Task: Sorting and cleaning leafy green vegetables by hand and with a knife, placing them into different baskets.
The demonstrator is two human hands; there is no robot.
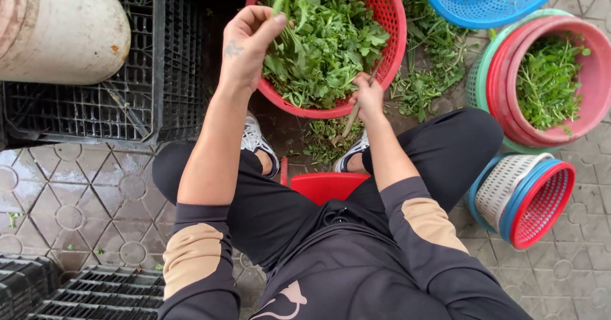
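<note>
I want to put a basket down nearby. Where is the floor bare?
Bare paving lies left of the left knee, below the black crate, and at the far right beside the tipped baskets. Around the red basket it is crowded with scattered greens.

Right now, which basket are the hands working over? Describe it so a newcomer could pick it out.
Start at the seated person's shoes; just beyond them sits the red basket, a round perforated one heaped with leafy greens. The left hand and right hand are at its rim. Unlike the stacked baskets to the right, it stands alone and is fullest.
</note>
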